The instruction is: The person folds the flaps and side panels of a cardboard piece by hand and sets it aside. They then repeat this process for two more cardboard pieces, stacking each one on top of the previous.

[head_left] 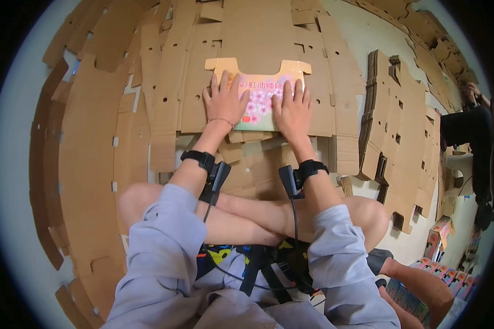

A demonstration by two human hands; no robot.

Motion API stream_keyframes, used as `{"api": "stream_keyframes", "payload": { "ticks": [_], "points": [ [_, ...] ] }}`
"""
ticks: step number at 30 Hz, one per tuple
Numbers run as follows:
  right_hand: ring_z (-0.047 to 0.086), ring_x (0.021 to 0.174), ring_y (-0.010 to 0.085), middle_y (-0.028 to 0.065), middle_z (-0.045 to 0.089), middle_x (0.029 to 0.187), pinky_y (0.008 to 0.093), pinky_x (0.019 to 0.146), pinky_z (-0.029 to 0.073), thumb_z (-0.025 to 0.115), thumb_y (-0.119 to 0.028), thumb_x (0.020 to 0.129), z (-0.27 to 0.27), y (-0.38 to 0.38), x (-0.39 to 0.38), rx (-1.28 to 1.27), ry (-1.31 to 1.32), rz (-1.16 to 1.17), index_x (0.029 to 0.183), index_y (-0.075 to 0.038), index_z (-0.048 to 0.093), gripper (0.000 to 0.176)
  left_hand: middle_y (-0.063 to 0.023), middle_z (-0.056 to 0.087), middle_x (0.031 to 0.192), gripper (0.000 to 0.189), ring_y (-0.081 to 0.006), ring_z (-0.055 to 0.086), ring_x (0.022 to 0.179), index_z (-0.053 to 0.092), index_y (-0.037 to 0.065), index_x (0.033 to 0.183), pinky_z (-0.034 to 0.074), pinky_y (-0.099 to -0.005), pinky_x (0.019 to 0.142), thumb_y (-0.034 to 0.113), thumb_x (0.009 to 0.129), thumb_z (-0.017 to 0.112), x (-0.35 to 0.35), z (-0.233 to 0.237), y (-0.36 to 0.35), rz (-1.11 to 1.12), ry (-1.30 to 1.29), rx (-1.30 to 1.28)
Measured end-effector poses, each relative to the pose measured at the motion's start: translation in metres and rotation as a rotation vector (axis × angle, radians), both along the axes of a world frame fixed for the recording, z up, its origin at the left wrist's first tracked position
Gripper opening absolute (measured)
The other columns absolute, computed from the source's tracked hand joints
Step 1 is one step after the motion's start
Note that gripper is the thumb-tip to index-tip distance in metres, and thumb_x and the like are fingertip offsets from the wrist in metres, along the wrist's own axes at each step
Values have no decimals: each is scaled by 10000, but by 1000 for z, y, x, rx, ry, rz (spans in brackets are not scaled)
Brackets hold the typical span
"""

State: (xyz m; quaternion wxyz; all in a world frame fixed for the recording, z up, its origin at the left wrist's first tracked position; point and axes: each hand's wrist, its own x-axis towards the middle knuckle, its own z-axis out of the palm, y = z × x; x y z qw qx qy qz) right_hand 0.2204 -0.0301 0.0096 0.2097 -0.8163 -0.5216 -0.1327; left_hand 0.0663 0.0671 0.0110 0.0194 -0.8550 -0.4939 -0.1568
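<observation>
Panel, upper centre, looked light, stiff, creasable; side edges seemed best hold. Left hand, right hand lay flat on it, splayed.

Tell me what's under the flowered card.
Brown cardboard shows around the edges of the flowered card and appears to run beneath it. Whatever lies directly under is covered and cannot be seen.

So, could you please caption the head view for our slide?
Left hand and right hand rest on flowered cardboard over brown sheets.
</observation>
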Motion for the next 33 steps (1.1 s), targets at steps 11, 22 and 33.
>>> {"api": "stream_keyframes", "payload": {
  "ticks": [11, 22, 33],
  "points": [
    [355, 1267, 418, 211, 405, 1374, 495, 1037, 294, 483, -419, 883, 7, -4, 8, -32, 104, 50, 1277, -72, 498, 526, -130, 403, 1392, 509, -355, 307, 1307, 516, 173, 1296, 285, -493, 1028, 462, 879, 486, -10, -2, 24, -153, -80, -147],
    [638, 927, 347, 258, 641, 1001, 384, 814, 489, 563, -333, 841, 78, -109, 223, -261, 516, -59, 1134, 68, 567, 497, -54, 617, 961, 413, -148, 579, 778, 552, 57, 1167, 476, -295, 691, 382, 916, 501, -239, 25, 143, 70, -383, -537],
    [448, 584, 86, 2, 466, 706, 242, 491, 385, 521, -103, 887, 106, -148, 186, -156, 1205, 0, 1233, -153, 459, 355, -188, 517, 1238, 685, -231, 598, 938, 288, 99, 1401, 531, -395, 683, 361, 849, 597, -215, 71, 84, 166, -307, -649]
  ]
}}
